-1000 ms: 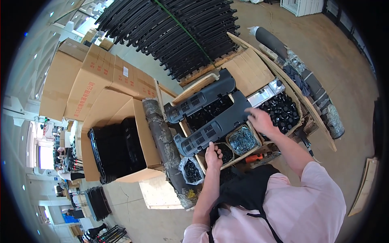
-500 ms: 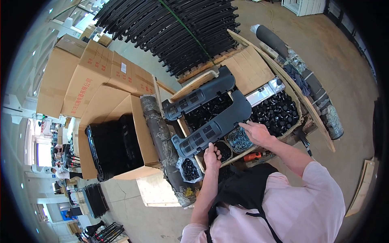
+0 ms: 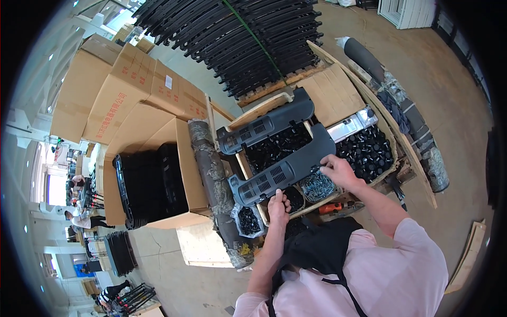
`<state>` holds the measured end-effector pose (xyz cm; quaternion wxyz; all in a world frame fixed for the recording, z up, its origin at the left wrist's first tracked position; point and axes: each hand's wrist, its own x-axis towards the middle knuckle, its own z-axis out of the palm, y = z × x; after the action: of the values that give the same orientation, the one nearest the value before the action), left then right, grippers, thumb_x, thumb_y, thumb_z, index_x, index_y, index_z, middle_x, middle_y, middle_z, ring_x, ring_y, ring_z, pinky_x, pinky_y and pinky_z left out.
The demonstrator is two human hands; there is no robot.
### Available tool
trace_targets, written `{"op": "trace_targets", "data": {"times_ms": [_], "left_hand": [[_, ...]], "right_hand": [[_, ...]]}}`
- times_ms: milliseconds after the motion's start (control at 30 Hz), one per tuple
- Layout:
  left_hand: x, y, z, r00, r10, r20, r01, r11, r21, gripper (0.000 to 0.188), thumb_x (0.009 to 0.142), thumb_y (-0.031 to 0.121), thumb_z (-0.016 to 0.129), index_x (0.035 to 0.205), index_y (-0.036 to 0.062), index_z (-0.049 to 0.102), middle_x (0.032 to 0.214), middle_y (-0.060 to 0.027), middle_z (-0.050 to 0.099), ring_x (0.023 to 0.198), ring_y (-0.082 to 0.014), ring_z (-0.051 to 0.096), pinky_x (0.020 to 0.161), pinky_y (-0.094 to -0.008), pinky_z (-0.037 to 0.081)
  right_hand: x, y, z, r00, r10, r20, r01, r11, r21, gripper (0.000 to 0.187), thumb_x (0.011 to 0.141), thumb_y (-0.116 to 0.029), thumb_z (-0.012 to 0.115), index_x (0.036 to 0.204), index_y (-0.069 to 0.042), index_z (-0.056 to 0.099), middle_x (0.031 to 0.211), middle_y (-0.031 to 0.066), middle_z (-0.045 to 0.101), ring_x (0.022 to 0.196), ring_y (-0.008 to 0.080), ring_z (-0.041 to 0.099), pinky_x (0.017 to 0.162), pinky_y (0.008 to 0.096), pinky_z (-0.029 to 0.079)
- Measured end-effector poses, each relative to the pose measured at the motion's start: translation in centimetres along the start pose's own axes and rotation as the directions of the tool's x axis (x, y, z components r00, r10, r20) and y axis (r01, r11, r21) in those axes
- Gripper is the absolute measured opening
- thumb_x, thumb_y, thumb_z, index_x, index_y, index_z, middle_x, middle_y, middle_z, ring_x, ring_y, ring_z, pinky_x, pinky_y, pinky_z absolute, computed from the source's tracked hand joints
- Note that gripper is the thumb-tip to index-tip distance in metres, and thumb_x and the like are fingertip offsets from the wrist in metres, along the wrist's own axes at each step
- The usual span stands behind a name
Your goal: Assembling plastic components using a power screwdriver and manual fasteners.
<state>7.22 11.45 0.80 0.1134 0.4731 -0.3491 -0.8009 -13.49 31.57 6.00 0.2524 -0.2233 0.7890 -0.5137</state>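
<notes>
Two dark grey plastic covers with vent slots lie side by side across a wooden workstand. My left hand (image 3: 279,207) is closed at the front edge of the near cover (image 3: 296,165), thumb on the edge and the other fingers curled. Close to that cover's right end is my right hand (image 3: 340,173), its thumb and fingertips drawn together; whatever they may hold is too small to make out. Behind lies the far cover (image 3: 266,126), touched by neither hand. Silver screws (image 3: 318,187) fill a bin just below my right hand.
Black knobs (image 3: 367,151) fill a box at the right; small black parts (image 3: 279,146) lie beneath the covers. An orange-handled tool (image 3: 331,208) sits at the front. Left stands an open carton (image 3: 198,179) of black panels, beside a wrapped roll (image 3: 209,174). Stacked black frames (image 3: 253,47) rise behind.
My right hand's fingers have drawn in from a stretched position at the near cover's edge. The left hand keeps its place there. The whole view has shifted slightly.
</notes>
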Motion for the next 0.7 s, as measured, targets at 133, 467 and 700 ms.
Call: {"op": "trace_targets", "data": {"times_ms": [133,467,700], "left_hand": [[-1.3,0.3,0.4,1.000,-0.030,0.008,0.030,0.999,0.018,0.029,0.108,0.037,0.061,0.107,0.0079,0.060,0.080,0.0020,0.051,0.061,-0.0096,0.047,0.047,-0.0242,0.034],[-5.8,2.9,0.2,0.951,-0.056,0.304,-0.015,0.974,0.226,0.023,0.107,0.015,0.057,0.129,0.0065,0.059,0.102,-0.0023,0.062,0.073,-0.0103,0.054,0.058,-0.0253,0.042],[-4.1,6.1,1.2,0.911,0.243,0.334,-0.370,0.840,0.397,0.031,0.107,0.016,0.060,0.136,0.0030,0.060,0.099,-0.0012,0.066,0.069,-0.0051,0.049,0.059,-0.0212,0.042]], "right_hand": [[3.2,-1.3,-0.8,0.997,0.075,0.011,-0.075,0.974,0.212,0.022,0.098,-0.021,0.073,0.098,0.001,0.069,0.081,0.0017,0.065,0.073,0.0108,0.057,0.068,0.0285,0.049],[5.8,-5.2,2.1,0.904,0.120,0.410,-0.316,0.833,0.455,0.020,0.107,-0.023,0.059,0.112,-0.005,0.063,0.087,-0.0002,0.058,0.071,0.0062,0.049,0.059,0.0215,0.040],[5.5,-10.1,6.3,0.910,0.017,0.413,-0.147,0.948,0.284,0.018,0.104,-0.021,0.064,0.108,-0.004,0.066,0.079,-0.0025,0.060,0.067,0.0058,0.051,0.059,0.0227,0.042]]}}
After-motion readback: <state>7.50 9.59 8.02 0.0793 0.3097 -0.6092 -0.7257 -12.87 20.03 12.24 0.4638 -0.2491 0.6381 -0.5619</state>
